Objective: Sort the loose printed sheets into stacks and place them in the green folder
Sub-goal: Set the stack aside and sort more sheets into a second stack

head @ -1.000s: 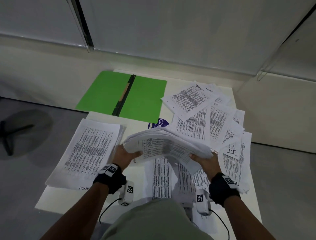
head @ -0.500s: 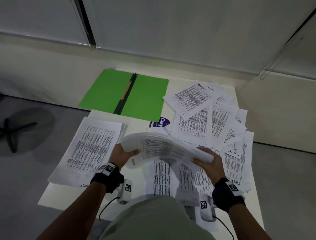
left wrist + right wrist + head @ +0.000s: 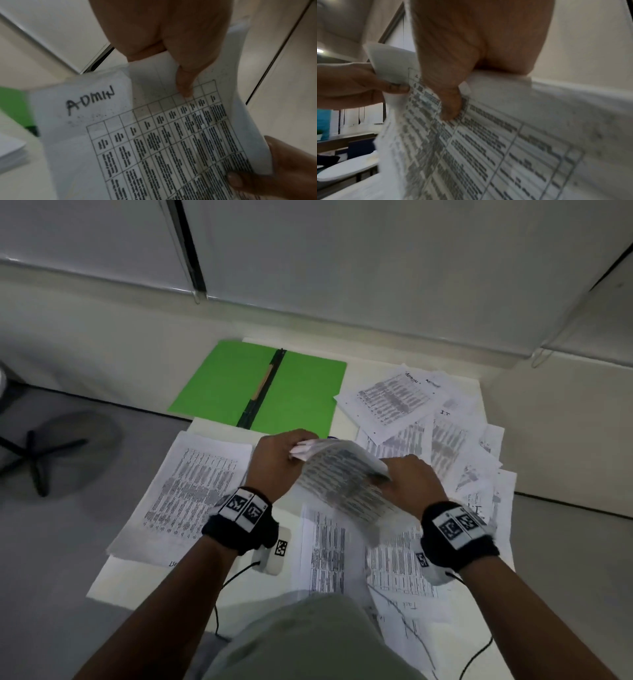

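Both hands hold a bundle of printed sheets [image 3: 342, 484] upright over the table's middle. My left hand [image 3: 291, 453] grips its top left edge and my right hand [image 3: 394, 474] grips its top right edge. In the left wrist view the front sheet [image 3: 171, 142] shows a table and the handwritten word ADMIN, with my left thumb pressed on it. The right wrist view shows the bundle [image 3: 488, 148] with my right thumb on its face. The green folder [image 3: 301, 392] lies open and flat at the table's far left.
A squared stack of sheets [image 3: 185, 491] lies on the left of the white table [image 3: 116, 580]. Loose sheets [image 3: 445, 433] overlap in a heap at the right, and more [image 3: 342, 559] lie near my body. A chair base [image 3: 37, 460] stands on the floor at left.
The bundle, held flat and sagging between both hands, has been turned upright. Both hands moved up and away from me, closer together, to its top edge.
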Action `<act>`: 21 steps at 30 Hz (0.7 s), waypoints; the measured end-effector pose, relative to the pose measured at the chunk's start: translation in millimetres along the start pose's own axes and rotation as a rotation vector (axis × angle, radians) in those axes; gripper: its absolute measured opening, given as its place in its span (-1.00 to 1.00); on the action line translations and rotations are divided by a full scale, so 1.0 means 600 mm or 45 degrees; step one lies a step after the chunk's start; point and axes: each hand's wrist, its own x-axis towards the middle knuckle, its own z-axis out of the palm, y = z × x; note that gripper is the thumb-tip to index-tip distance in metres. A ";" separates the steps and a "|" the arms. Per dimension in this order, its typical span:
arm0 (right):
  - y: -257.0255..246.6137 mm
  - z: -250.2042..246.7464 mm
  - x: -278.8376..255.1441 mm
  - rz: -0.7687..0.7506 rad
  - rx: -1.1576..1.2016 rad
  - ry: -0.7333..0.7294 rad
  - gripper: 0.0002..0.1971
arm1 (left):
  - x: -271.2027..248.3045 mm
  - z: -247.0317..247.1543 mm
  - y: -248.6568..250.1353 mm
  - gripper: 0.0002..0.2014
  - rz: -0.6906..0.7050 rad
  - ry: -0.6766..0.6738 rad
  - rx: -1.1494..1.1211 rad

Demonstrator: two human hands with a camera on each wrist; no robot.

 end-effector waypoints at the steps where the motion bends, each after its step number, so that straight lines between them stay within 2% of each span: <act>1: 0.003 -0.001 -0.004 0.014 0.035 0.052 -0.81 | 0.002 -0.008 0.004 -0.51 -0.017 0.027 0.008; 2: 0.011 -0.001 -0.007 0.053 0.139 0.107 -0.78 | -0.005 -0.016 0.002 -0.27 -0.080 0.048 -0.017; 3: 0.017 0.000 -0.011 0.110 0.317 0.157 -0.74 | -0.015 -0.021 -0.004 -0.04 -0.220 0.069 -0.071; 4: 0.022 0.002 -0.016 0.168 0.531 0.206 -0.70 | -0.030 -0.023 -0.012 0.10 -0.419 0.087 -0.184; 5: 0.023 0.005 -0.021 0.222 0.757 0.252 -0.68 | -0.051 -0.024 -0.017 0.15 -0.650 0.074 -0.281; 6: 0.020 0.010 -0.026 0.266 0.977 0.287 -0.70 | -0.074 -0.020 -0.021 0.10 -0.828 0.001 -0.351; 7: 0.013 0.018 -0.031 0.303 1.175 0.292 -0.72 | -0.095 -0.015 -0.009 -0.03 -0.943 -0.140 -0.397; 9: -0.003 0.053 -0.039 0.381 1.479 0.216 -0.66 | -0.142 0.003 0.007 -0.59 -1.042 -0.288 -0.426; 10: -0.013 0.074 -0.041 0.424 1.548 0.163 -0.65 | -0.161 0.012 0.010 -0.82 -1.083 -0.251 -0.378; 11: -0.025 0.096 -0.041 0.441 1.584 0.121 -0.64 | -0.179 0.016 0.003 -0.84 -1.093 -0.181 -0.343; 13: -0.049 0.132 -0.037 0.401 1.557 -0.003 -0.64 | -0.206 0.014 -0.036 -0.66 -1.084 -0.046 -0.205; 14: -0.061 0.150 -0.034 0.379 1.519 -0.090 -0.65 | -0.215 0.009 -0.056 -0.60 -1.075 -0.034 -0.107; 16: -0.089 0.179 -0.028 0.345 1.456 -0.268 -0.72 | -0.225 -0.019 -0.090 -0.75 -1.129 -0.024 0.040; 18: -0.123 0.204 -0.013 0.322 1.440 -0.482 -0.77 | -0.223 -0.063 -0.118 -0.76 -1.154 0.027 0.158; 21: -0.191 0.231 0.026 0.332 1.364 -0.693 -0.57 | -0.198 -0.137 -0.166 -0.90 -1.187 0.027 0.276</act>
